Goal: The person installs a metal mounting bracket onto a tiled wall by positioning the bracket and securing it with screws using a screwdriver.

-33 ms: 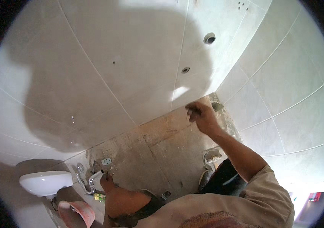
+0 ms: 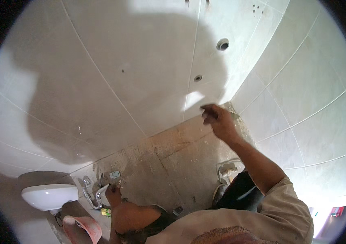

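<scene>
My right hand point(image 2: 218, 122) is raised near the foot of the tiled wall, at the right end of the floor strip. Its fingers are curled in and slightly blurred; whatever they may pinch is too small to make out. My left hand point(image 2: 114, 196) is low at the left, fingers pointing down, right beside a chrome tap point(image 2: 98, 199) lying on the floor. Those fingers are dark and small, so their grip does not show. Just beyond this hand lies a small pale rectangular plate with holes point(image 2: 115, 174). A chrome fitting point(image 2: 86, 181) lies left of it.
A white washbasin point(image 2: 49, 195) stands at the left, with a pinkish bucket point(image 2: 82, 228) nearer to me. A small green-yellow packet point(image 2: 105, 212) lies by the tap. Two round pipe openings, one larger point(image 2: 222, 44) and one smaller point(image 2: 197, 78), sit in the tiled wall.
My right hand has shifted very slightly up and right, and its fingers have moved a little. The left hand stays beside the tap. The whole view has shifted slightly.
</scene>
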A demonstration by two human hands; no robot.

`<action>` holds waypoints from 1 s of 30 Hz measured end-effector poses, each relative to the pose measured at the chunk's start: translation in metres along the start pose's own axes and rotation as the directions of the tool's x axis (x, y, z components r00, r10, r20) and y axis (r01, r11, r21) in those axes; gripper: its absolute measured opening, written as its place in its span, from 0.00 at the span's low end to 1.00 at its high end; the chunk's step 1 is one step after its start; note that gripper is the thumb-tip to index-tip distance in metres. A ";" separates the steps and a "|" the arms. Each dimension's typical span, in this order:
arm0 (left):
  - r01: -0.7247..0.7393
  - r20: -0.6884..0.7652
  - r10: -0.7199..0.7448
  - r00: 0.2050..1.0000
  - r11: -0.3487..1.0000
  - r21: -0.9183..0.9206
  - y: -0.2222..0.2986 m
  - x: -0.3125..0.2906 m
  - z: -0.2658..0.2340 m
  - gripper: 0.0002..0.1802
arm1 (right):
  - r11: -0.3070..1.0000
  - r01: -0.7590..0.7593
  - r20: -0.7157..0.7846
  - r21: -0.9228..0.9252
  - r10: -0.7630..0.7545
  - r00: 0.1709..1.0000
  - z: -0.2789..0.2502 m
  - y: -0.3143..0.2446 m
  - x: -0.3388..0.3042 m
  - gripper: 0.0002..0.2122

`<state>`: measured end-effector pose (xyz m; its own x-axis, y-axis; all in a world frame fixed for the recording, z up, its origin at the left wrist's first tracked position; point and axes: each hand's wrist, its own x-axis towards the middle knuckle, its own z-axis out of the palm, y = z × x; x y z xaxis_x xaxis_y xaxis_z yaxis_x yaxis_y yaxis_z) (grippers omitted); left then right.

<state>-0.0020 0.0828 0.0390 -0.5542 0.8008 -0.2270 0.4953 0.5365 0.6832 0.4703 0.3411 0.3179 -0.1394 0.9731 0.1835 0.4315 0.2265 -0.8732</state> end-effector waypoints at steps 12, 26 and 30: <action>-0.333 -0.152 0.318 0.936 0.657 -0.676 0.328 -0.089 -0.146 0.07 | 0.821 0.509 -0.511 -0.258 -0.563 0.649 -0.076 -0.197 0.132 0.08; -0.236 0.183 0.462 0.868 0.708 -0.666 0.332 -0.132 -0.062 0.07 | 0.676 0.349 -0.383 -0.649 -0.687 0.618 -0.056 -0.214 0.137 0.07; -0.272 0.137 0.486 0.863 0.677 -0.684 0.335 -0.131 -0.066 0.07 | 0.533 0.310 -0.312 -0.787 -0.777 0.546 -0.044 -0.205 0.137 0.10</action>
<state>0.1919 0.1400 0.3432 -0.1461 0.9884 0.0409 0.0289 -0.0370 0.9989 0.4024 0.4296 0.5419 -0.1339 0.3689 0.9198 0.8884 0.4559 -0.0535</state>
